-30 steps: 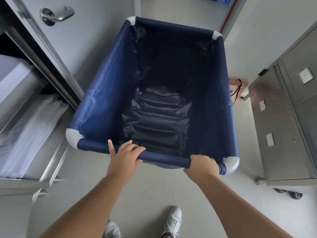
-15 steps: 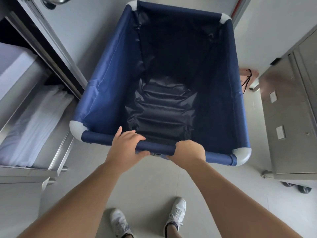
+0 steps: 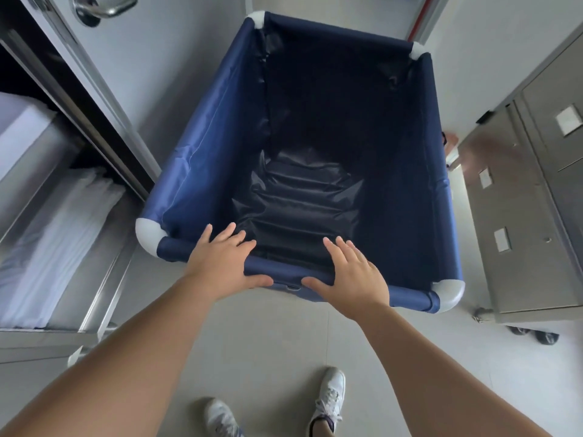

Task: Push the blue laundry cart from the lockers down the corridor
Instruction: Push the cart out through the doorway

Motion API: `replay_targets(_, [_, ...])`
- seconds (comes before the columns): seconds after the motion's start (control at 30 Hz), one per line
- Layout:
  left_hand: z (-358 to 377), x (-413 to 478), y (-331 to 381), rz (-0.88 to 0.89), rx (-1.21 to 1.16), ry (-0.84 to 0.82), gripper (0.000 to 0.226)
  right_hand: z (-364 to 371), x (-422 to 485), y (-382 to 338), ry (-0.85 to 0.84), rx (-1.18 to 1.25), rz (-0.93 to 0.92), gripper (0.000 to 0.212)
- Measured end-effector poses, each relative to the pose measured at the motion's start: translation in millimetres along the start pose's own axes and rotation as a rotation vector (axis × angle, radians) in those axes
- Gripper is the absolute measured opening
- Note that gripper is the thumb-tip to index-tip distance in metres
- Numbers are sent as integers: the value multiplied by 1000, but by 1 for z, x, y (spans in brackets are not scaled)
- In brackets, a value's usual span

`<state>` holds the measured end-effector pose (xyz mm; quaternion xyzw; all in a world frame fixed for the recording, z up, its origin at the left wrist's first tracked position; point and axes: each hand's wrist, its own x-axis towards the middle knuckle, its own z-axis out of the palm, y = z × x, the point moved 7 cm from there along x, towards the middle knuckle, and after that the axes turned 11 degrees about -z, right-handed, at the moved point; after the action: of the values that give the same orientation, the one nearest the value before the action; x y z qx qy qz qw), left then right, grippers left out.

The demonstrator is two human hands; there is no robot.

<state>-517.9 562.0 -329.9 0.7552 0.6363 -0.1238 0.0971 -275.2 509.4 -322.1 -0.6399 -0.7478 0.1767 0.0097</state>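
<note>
The blue laundry cart (image 3: 202,171) stands on the floor (image 3: 268,348) directly in front of the person, and it is empty – only dark, wrinkled fabric shows inside. Its long axis runs straight away from the person, toward the narrow opening at the top of the view. Both hands rest on the near rail (image 3: 284,272), the padded bar that crosses the view from one white corner cap (image 3: 146,230) to the other. The left hand (image 3: 220,263) lies flat over the bar with its fingers (image 3: 230,234) spread and extended into the cart, the thumb pointing along the rail; the right hand (image 3: 353,272) is placed the same way, a little closer to the middle than to the right corner. Neither hand is curled around the bar – the fingers are open, and the palms seem to press on it. The cart lies forward of both hands, which sit at nearly equal distance from it, so a straight push should carry it along its own axis. The lockers (image 3: 530,216) stand close on the right and an open cabinet with white linen (image 3: 63,241) on the left, so I judge the passage is tight and an uneven push could swing a corner into either side.
</note>
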Motion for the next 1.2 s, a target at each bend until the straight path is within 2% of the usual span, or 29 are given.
replay_targets(0.17, [-6, 17, 4, 78, 58, 151, 125, -6, 7, -3, 171, -130, 79, 98])
replay_targets(0.33, [-11, 38, 0, 30, -62, 134, 133, -9, 25, 0, 137, -164, 22, 89])
replay_targets(0.57, [-24, 72, 8, 60, -72, 208, 122, -21, 60, 19, 129, -174, 27, 89])
replay_targets(1.07, [-70, 189, 32, 14, -133, 234, 95, -55, 177, 79, 126, -109, 28, 95])
replay_targets(1.2, [-81, 219, 37, 45, -110, 247, 95, -65, 205, 92, 138, -106, 29, 97])
